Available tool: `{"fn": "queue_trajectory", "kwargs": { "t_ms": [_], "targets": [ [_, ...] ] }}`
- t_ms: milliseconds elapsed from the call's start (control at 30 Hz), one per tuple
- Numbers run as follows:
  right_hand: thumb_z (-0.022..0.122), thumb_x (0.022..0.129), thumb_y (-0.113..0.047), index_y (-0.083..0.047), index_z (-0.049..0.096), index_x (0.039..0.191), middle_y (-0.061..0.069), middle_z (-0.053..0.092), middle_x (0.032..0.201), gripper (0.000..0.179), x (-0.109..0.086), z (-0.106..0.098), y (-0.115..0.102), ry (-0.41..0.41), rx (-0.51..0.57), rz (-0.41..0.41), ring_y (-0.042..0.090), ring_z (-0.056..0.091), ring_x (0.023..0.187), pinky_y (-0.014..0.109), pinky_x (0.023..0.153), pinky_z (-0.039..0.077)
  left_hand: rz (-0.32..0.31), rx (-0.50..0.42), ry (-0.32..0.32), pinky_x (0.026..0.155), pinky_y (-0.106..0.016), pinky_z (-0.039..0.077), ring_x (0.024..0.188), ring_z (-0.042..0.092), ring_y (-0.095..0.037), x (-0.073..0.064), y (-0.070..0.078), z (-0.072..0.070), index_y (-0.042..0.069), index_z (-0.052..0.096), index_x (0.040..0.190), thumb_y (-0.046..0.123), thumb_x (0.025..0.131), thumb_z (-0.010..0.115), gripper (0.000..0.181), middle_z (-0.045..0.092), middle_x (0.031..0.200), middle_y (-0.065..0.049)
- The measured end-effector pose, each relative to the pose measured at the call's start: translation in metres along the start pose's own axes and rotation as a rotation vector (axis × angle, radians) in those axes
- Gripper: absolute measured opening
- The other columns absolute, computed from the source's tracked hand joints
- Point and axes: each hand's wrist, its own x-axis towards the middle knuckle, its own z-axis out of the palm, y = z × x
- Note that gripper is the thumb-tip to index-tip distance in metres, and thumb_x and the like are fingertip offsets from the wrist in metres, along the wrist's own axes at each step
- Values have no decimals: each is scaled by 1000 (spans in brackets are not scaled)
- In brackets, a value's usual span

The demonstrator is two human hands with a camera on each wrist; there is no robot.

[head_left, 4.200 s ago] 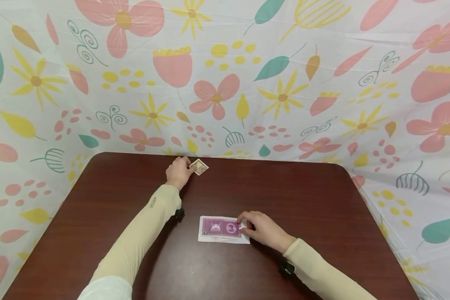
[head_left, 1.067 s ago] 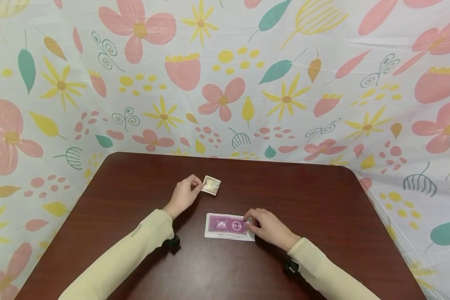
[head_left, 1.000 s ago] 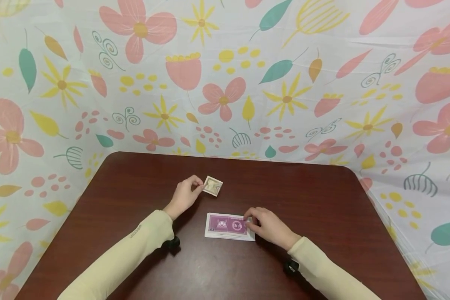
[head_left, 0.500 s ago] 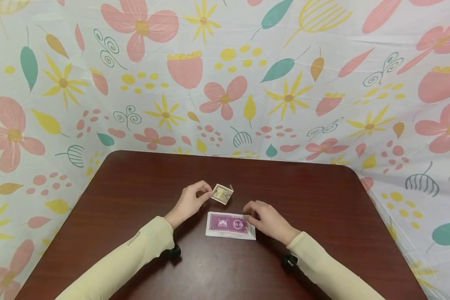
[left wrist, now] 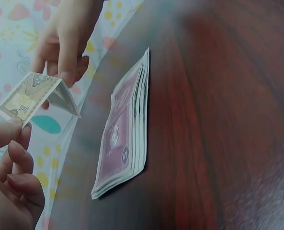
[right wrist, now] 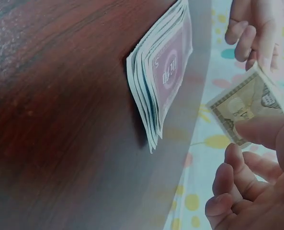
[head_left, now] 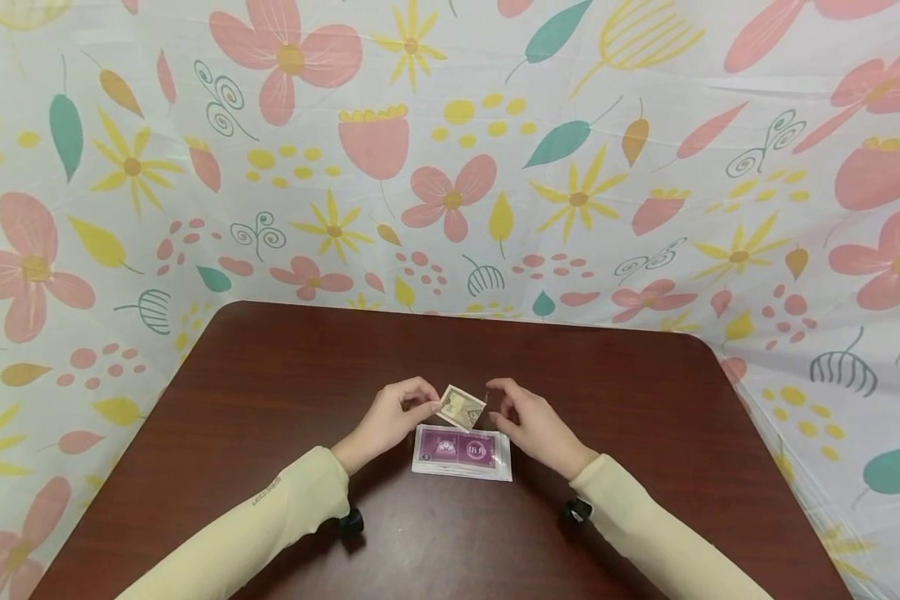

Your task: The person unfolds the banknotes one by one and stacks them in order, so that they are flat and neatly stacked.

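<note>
My left hand (head_left: 390,421) pinches one corner of a small, creased brownish-yellow banknote (head_left: 462,407) between thumb and index finger. The note is bent, and in the left wrist view its folded flap (left wrist: 65,100) hangs down on the far side. My right hand (head_left: 538,429) is at the note's right end, with thumb and index finger apart around that edge. In the right wrist view the right thumb (right wrist: 261,130) overlaps the note's face. Just below the note lies a stack of purple banknotes (head_left: 442,450), several thick, slightly curled, touched by neither hand.
The dark brown wooden table (head_left: 307,358) has rounded far corners. Behind it hangs a white cloth (head_left: 450,275) printed with flowers and leaves. A black wrist camera (head_left: 351,523) is strapped under the left sleeve, and another (head_left: 576,510) under the right.
The left hand has brought the brownish note from the table's far edge toward me and rightward, to just above the stack. The right hand has left the stack's right end and risen to the note.
</note>
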Motion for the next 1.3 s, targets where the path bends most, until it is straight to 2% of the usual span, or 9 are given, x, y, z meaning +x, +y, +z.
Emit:
{"fn": "queue_trajectory", "kwargs": {
  "t_ms": [333, 467, 600, 733, 833, 1067, 1300],
  "targets": [
    [76, 94, -9, -6, 64, 128, -5, 63, 91, 36, -4, 0, 0, -32, -23, 19, 9, 56, 79, 28, 72, 52, -21, -98, -9, 54, -21, 40, 59, 50, -7, -10, 3, 7, -2, 69, 95, 1, 96, 72, 4, 71, 83, -17],
    [76, 94, -9, -10, 67, 122, -4, 67, 99, 29, -8, -1, 1, -28, -15, 16, 10, 58, 83, 29, 75, 53, -22, -132, -7, 52, -20, 40, 57, 49, -6, -13, 0, 8, -1, 70, 95, 1, 96, 71, 3, 71, 83, -19],
    [77, 94, -7, -13, 68, 111, -6, 64, 93, 20, -11, -1, 2, -2, 6, -17, 8, 56, 80, 27, 70, 50, -34, -150, -3, 51, -21, 41, 54, 49, -6, -16, -3, 7, -1, 69, 95, 3, 97, 72, 5, 72, 83, -21],
    [78, 93, -7, -16, 67, 100, -9, 57, 83, 16, -15, -1, 3, 21, 39, -25, 6, 52, 75, 25, 64, 46, -60, -134, 22, 48, -21, 42, 53, 49, -7, -19, -4, 6, 0, 69, 96, 3, 96, 72, 5, 71, 83, -23],
    [78, 93, -8, -18, 65, 96, -11, 55, 80, 16, -17, -1, 4, 23, 68, -10, 5, 50, 74, 24, 64, 45, -82, -115, 46, 46, -22, 41, 52, 49, -7, -21, -3, 6, 1, 69, 95, 4, 96, 72, 5, 70, 83, -26],
    [73, 98, -14, -14, 67, 97, -11, 61, 84, 7, -21, -2, 6, 21, 165, 32, 9, 54, 76, 26, 68, 46, -137, -92, 93, 45, -22, 40, 51, 47, -6, -26, -6, 7, 1, 69, 96, 5, 96, 73, 6, 70, 84, -26],
    [70, 101, -20, -9, 65, 99, -8, 65, 86, 12, -22, 0, 8, 32, 203, 85, 9, 56, 72, 25, 62, 47, -146, -76, 123, 44, -23, 40, 51, 48, -8, -31, -8, 8, 2, 67, 95, 4, 95, 74, 7, 70, 81, -18]
  ]
}}
